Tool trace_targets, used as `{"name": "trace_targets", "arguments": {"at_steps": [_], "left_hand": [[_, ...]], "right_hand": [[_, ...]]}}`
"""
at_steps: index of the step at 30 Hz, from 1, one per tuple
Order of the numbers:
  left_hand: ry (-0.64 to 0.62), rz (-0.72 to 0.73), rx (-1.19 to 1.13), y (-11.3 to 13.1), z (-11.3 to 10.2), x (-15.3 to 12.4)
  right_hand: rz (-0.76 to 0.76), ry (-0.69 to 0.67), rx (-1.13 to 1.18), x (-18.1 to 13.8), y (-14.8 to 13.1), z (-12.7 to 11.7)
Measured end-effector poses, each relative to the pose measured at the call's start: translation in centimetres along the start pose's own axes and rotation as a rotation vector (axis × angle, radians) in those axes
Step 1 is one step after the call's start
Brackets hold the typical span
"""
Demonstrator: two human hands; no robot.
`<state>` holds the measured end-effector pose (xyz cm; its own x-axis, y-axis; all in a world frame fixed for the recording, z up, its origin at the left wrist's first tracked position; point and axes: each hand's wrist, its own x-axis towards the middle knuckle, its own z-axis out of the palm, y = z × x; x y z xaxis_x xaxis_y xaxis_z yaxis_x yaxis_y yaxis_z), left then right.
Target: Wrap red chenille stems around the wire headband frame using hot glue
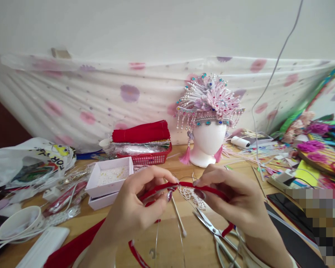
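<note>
White bead box [111, 176] sits left of centre on the tabletop [167, 230]. Left hand [136, 208] pinches the red band [187, 185] between thumb and fingertips. Band is held above the near edge, mid-tabletop, with a pearl strand [191, 195] hanging under it. Right hand [234, 201] pinches the band's other side. Scissors [212, 225] lie below it, blades apart.

- White plastic bag [30, 160], far left: dark block letters "FOR Y…" on its crumpled front; the rest of the line is lost in the creases.
- Same bag: smaller coloured print under the letters, too blurred to read.
- Other packaging and boxes: print too small or blurred, nothing legible.
</note>
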<state>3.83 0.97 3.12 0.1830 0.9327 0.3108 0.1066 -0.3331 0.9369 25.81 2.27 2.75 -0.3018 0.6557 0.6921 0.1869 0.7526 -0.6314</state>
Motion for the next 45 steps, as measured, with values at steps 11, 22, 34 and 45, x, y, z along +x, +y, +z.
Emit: {"name": "trace_targets", "arguments": {"at_steps": [11,22,34,45], "left_hand": [[0.085,0.029,-0.026,0.2,0.3,0.4],[0.167,0.068,-0.050,-0.6,-0.4,0.7],[0.270,0.346,0.202,-1.8,0.0,1.4],[0.451,0.654,0.476,-2.3,0.2,1.7]], "right_hand": [[0.050,0.057,0.016,0.1,0.1,0.1],[0.052,0.145,0.027,-0.2,0.2,-0.1],[0.089,0.149,0.001,-0.3,0.3,-0.1],[0.131,0.157,-0.010,0.0,0.4,-0.1]]}}
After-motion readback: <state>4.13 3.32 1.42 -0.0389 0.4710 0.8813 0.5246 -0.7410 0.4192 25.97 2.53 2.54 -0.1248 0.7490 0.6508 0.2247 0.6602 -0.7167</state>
